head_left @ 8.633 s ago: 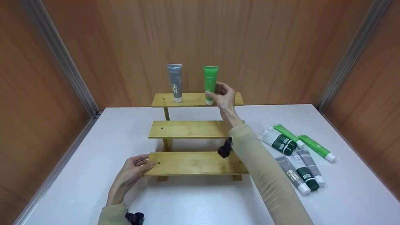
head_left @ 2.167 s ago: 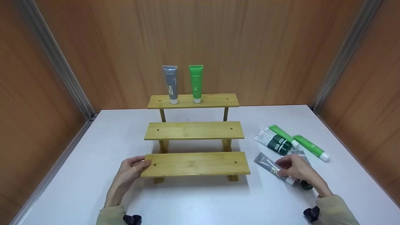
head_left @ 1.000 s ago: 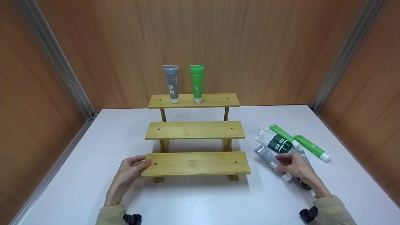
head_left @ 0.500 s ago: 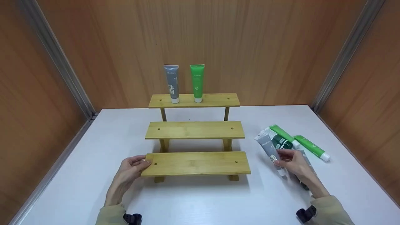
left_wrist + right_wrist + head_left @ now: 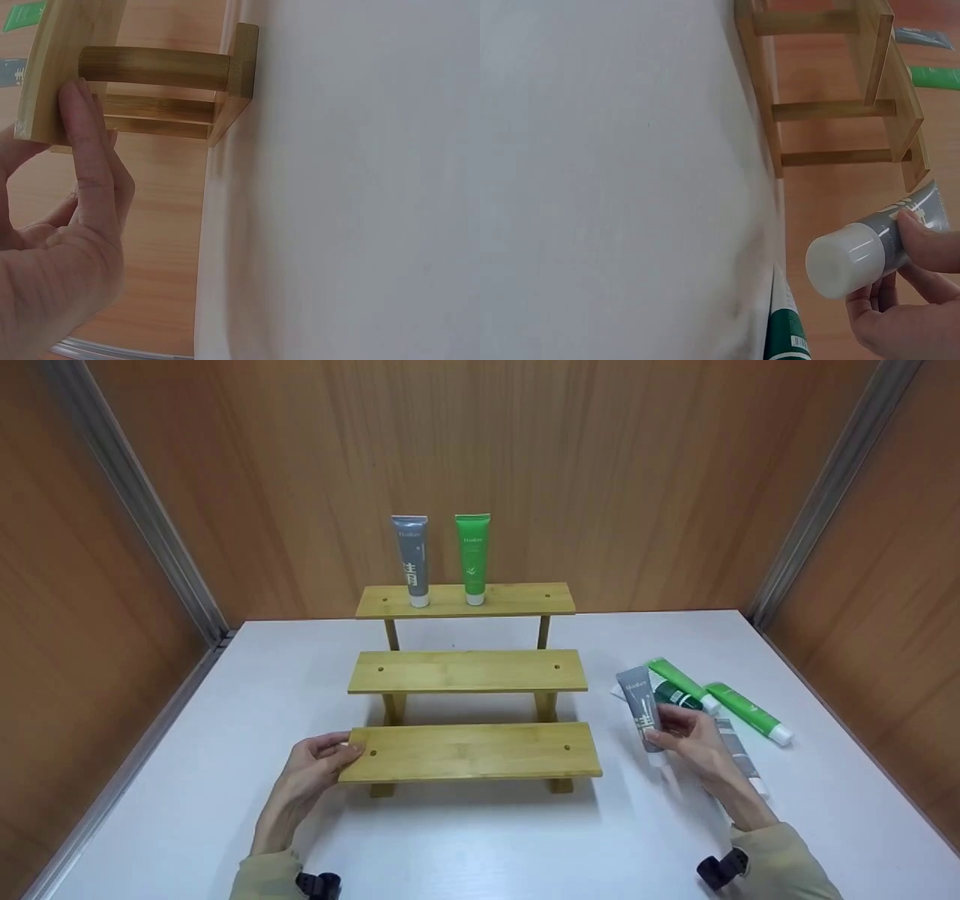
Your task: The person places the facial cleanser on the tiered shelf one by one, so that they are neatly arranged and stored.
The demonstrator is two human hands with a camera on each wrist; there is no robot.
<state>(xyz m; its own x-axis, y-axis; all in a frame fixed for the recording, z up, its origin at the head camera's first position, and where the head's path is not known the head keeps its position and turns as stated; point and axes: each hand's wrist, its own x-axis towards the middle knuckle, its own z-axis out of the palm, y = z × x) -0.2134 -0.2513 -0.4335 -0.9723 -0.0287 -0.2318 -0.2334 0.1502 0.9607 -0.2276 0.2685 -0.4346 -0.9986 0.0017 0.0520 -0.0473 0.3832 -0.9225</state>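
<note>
A three-tier wooden stand (image 5: 469,754) occupies the middle of the table. My left hand (image 5: 307,776) pinches the left end of its lowest shelf, thumb on top and fingers beneath, as the left wrist view (image 5: 86,172) also has it. On the right, my right hand (image 5: 694,739) holds a grey tube (image 5: 637,697) between thumb and fingers, its white cap (image 5: 844,262) pointing down and the flat end up. A grey-blue tube (image 5: 412,556) and a green tube (image 5: 472,555) stand cap-down on the top shelf, left of its middle.
Two green tubes (image 5: 746,712) lie on the table at the right, beside a white and dark green tube (image 5: 679,695). Another grey tube (image 5: 739,754) lies partly behind my right hand. Wooden panels (image 5: 480,472) enclose the back and sides.
The green tube was set on the top shelf and the right hand withdrew. It then picked a grey tube from the pile, lifting and tilting it upright. The left hand keeps its grip.
</note>
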